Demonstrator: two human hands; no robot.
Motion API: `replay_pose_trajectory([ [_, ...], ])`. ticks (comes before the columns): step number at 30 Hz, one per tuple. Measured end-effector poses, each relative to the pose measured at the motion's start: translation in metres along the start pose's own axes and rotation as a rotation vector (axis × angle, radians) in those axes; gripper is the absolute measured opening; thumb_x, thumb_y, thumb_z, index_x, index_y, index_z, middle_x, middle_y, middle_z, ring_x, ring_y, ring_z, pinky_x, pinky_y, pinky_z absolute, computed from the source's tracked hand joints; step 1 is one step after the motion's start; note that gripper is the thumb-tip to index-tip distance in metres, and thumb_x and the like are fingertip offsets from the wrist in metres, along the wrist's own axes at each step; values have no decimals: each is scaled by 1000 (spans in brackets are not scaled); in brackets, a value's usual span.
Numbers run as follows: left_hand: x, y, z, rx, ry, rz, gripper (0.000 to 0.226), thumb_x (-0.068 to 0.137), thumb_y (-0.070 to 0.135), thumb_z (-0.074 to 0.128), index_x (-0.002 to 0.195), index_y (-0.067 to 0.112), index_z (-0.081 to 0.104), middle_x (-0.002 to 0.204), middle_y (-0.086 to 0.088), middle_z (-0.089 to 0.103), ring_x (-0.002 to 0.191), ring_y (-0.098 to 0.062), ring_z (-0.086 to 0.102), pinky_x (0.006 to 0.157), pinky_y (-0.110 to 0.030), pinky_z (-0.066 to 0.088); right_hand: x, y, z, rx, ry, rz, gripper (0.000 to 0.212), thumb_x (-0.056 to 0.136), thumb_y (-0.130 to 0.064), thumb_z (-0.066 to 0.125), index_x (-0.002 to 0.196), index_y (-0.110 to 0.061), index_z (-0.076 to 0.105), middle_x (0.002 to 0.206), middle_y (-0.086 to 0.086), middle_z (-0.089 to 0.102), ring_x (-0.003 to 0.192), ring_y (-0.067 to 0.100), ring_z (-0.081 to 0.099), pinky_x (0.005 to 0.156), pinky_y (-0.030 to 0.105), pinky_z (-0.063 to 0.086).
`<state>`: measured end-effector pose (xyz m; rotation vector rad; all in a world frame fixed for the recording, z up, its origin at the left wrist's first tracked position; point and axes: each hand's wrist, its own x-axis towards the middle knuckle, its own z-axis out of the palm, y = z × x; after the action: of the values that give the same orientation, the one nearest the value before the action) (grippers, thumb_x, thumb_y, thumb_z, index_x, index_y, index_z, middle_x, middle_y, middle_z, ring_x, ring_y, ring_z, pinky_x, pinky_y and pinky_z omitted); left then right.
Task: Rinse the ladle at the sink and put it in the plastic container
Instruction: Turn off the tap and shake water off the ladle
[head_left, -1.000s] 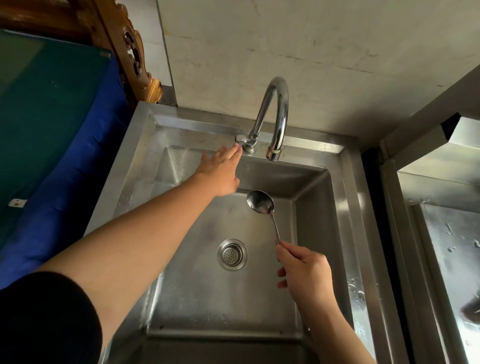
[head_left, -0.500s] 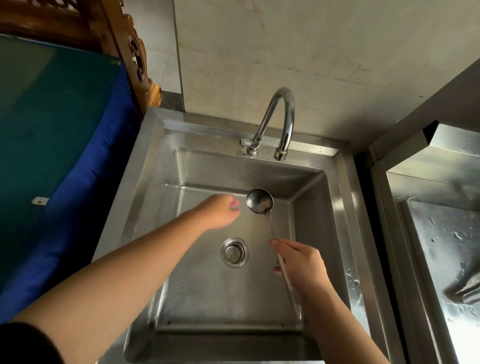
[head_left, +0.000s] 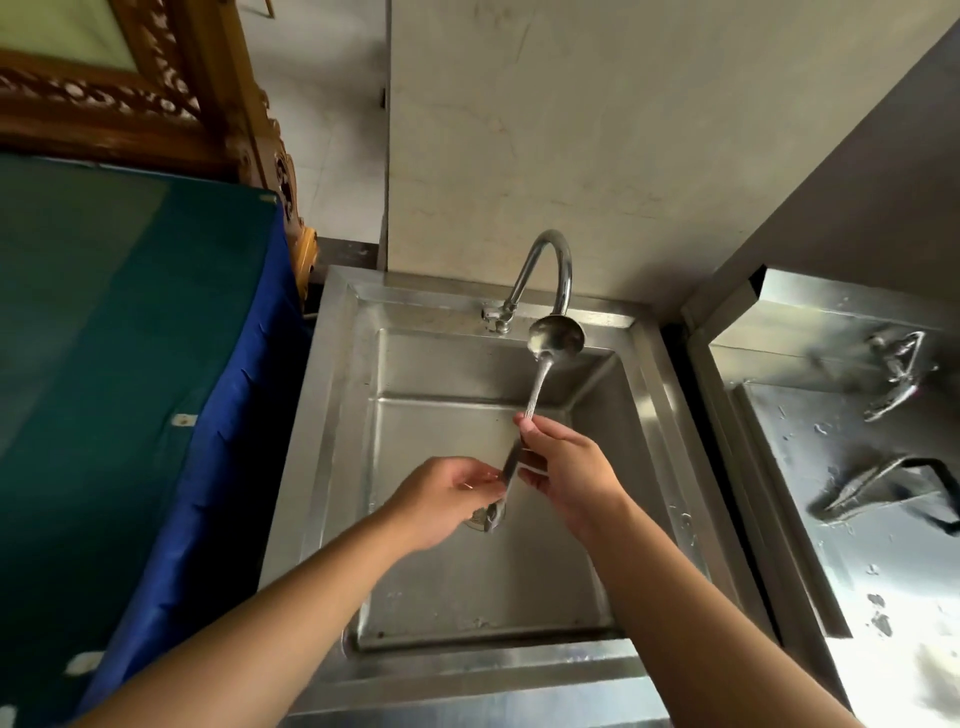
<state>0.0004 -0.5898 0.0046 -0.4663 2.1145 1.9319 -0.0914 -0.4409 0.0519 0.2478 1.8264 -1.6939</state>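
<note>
The steel ladle is held over the sink, its bowl right under the spout of the curved tap. Water runs down along its handle. My right hand grips the handle's middle. My left hand closes its fingers on the handle's lower end, just above the drain, which the hands mostly hide. No plastic container is in view.
A steel counter with wet spots and reflections lies right of the sink. On the left is a table with a blue cloth and a green top, with carved wooden furniture behind it. A pale wall stands behind the tap.
My left hand left the tap handle and came down to the ladle's handle end. My right hand raised the ladle's bowl up under the spout. Water now runs.
</note>
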Motion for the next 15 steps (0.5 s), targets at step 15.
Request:
replay_pose_trajectory([
  [15,-82,65,-3,651,445,128,4,80,29,81,82,27,81,73,14,75,68,0,68,69,-22,56,-40,-22,-66,7,21,-163,26,88,-12,77,112,-12,67,89,11,76,65,19,73,61,31,61],
])
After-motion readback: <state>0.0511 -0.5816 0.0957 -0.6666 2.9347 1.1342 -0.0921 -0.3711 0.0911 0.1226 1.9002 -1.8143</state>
